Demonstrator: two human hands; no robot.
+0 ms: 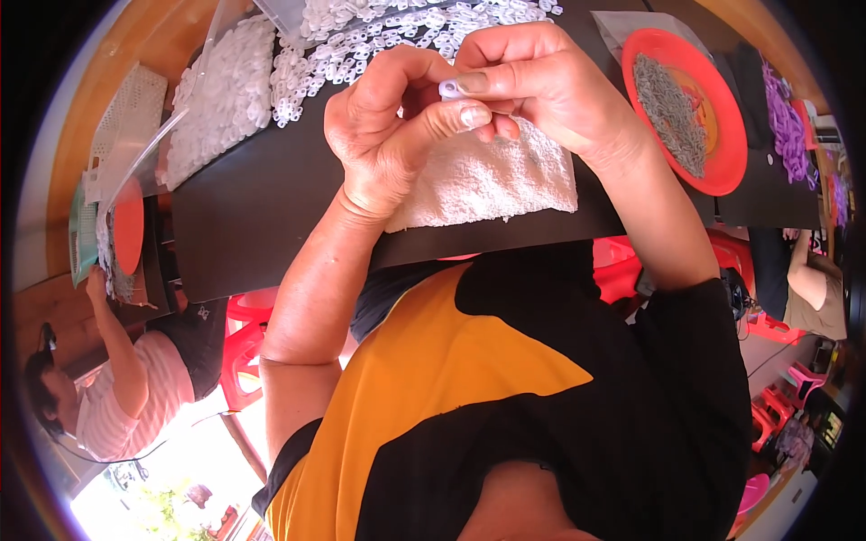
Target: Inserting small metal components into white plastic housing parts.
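My left hand [383, 135] and my right hand [564, 90] meet above a white towel [492, 185] on the dark table. Between their fingertips is a small whitish plastic piece [448, 88] with a hole in it. Both hands pinch it, the right thumb lying on its top and the left thumb just below. My fingers cover most of the piece. Beyond my hands lies a loose heap of similar white plastic pieces [361, 45]. To the right, a round red plate [732, 176] holds many small grey metal parts [667, 113].
A clear bag [221, 99] full of white pieces lies at the left. Purple plastic links [789, 126] are heaped at the far right. Another person [126, 388] works at the left beside a green basket [83, 239]. A second person [816, 288] is at the right. Red stools [244, 352] stand below the table.
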